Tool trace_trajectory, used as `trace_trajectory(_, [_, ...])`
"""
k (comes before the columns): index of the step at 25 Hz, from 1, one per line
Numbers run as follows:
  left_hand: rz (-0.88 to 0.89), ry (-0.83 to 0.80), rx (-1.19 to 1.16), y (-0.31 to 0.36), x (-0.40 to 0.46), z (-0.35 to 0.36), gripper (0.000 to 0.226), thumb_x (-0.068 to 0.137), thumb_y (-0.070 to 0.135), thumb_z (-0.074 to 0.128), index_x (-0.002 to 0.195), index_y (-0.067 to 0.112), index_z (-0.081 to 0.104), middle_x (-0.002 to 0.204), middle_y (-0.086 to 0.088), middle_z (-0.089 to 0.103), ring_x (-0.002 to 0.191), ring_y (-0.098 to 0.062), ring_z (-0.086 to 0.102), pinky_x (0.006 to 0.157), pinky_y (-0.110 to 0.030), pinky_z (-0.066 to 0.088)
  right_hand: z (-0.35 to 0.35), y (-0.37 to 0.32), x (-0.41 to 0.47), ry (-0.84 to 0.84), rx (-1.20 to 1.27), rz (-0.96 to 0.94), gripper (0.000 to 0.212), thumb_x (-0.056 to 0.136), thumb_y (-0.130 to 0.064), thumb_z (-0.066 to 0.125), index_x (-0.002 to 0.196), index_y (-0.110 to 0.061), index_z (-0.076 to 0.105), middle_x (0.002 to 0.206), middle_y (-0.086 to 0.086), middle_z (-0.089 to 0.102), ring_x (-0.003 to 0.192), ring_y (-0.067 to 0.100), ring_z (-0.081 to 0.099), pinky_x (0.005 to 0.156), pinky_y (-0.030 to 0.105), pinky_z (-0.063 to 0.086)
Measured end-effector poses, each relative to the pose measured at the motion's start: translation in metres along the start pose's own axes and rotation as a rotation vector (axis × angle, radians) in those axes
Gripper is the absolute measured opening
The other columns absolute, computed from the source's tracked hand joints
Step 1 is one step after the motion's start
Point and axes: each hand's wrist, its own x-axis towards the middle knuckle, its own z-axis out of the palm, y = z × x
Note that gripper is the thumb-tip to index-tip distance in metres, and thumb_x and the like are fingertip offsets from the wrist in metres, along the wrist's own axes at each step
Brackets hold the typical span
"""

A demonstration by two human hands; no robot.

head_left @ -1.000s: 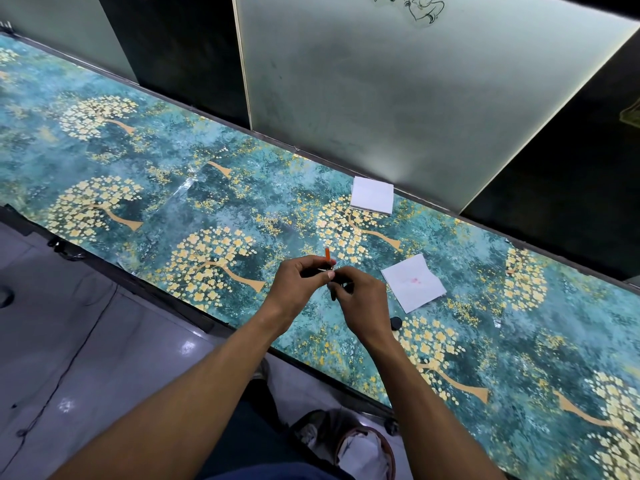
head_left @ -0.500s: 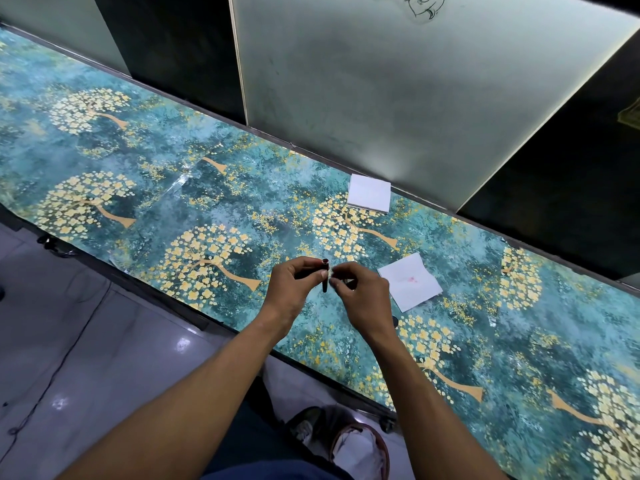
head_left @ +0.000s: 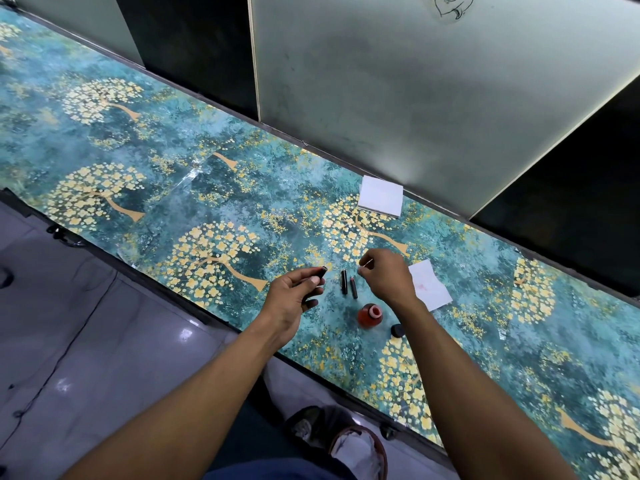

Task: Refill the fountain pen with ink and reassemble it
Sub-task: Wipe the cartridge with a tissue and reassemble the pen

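1. Left hand (head_left: 289, 299), at frame centre, is closed around a black tubular pen barrel (head_left: 317, 277), open end up.
2. Right hand (head_left: 388, 277) pinches a thin, pale needle-like part (head_left: 366, 263); identity unclear.
3. Two slim dark pen pieces (head_left: 348, 287) lie loose between the hands.
4. Risk: uncapped red ink bottle (head_left: 370, 315) sits just below the right wrist; a dropped wrist could tip it over the patterned teal table (head_left: 173, 202).

Two hands, left (head_left: 294, 299) and right (head_left: 386, 275), three dark pen parts (head_left: 344, 281), one ink bottle (head_left: 370, 315), one black cap (head_left: 398, 330), two white papers (head_left: 381, 200)
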Motion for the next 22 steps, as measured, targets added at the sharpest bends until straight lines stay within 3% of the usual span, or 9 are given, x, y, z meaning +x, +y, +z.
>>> trace_trajectory(3, [-0.013, 0.014, -0.066, -0.002, 0.000, -0.004, 0.021, 0.092, -0.005, 0.059, 0.106, 0.005, 0.070, 0.094, -0.010, 0.073, 0.079, -0.017, 0.066, 0.073, -0.030, 0.050, 0.012, -0.008, 0.016, -0.094, -0.166, 0.019, 0.004, 0.085, -0.021, 0.070, 0.083, -0.021, 0.067, 0.085, 0.005, 0.068, 0.077, 0.028, 0.064, 0.062, 0.035, 0.053])
trace_trajectory(7, [-0.026, 0.041, -0.111, -0.003, -0.005, -0.013, 0.019, 0.090, -0.010, 0.058, 0.102, 0.002, 0.067, 0.093, -0.014, 0.072, 0.080, -0.020, 0.067, 0.072, -0.028, 0.052, 0.026, -0.010, 0.028, -0.218, -0.325, 0.082, 0.023, 0.075, -0.001, 0.065, 0.066, -0.013, 0.048, 0.068, 0.009, 0.053, 0.053, 0.024, 0.047, 0.048, 0.027, 0.036])
trace_trajectory(12, [-0.024, 0.063, -0.112, -0.003, -0.008, -0.020, 0.019, 0.089, -0.011, 0.058, 0.101, 0.000, 0.068, 0.094, -0.016, 0.072, 0.079, -0.019, 0.067, 0.070, -0.026, 0.054, 0.044, -0.005, 0.034, -0.251, -0.318, 0.099, 0.016, 0.067, 0.002, 0.066, 0.063, -0.009, 0.054, 0.068, 0.011, 0.059, 0.062, 0.029, 0.060, 0.051, 0.030, 0.045])
trace_trajectory(15, [-0.035, 0.060, -0.108, -0.003, -0.008, -0.019, 0.019, 0.089, -0.011, 0.058, 0.104, -0.002, 0.067, 0.094, -0.016, 0.072, 0.079, -0.019, 0.067, 0.070, -0.026, 0.055, 0.042, -0.003, 0.034, -0.182, -0.255, 0.136, 0.017, 0.073, -0.001, 0.061, 0.062, -0.010, 0.051, 0.065, 0.010, 0.055, 0.059, 0.028, 0.056, 0.052, 0.029, 0.044])
trace_trajectory(18, [-0.046, 0.059, -0.111, -0.001, -0.006, -0.014, 0.018, 0.089, -0.010, 0.059, 0.103, -0.001, 0.067, 0.092, -0.016, 0.073, 0.077, -0.019, 0.068, 0.073, -0.028, 0.054, 0.020, -0.014, 0.027, -0.020, 0.101, 0.118, 0.011, 0.085, -0.010, 0.065, 0.076, -0.013, 0.070, 0.074, 0.005, 0.069, 0.067, 0.024, 0.064, 0.061, 0.029, 0.050])
trace_trajectory(22, [-0.046, 0.028, -0.106, -0.001, -0.002, -0.002, 0.016, 0.090, -0.007, 0.058, 0.097, 0.003, 0.068, 0.088, -0.014, 0.073, 0.070, -0.015, 0.068, 0.068, -0.025, 0.052, -0.016, -0.032, -0.004, -0.103, 0.800, 0.046, 0.007, 0.091, -0.005, 0.069, 0.097, -0.005, 0.072, 0.082, 0.006, 0.073, 0.068, 0.013, 0.067, 0.063, 0.023, 0.047])
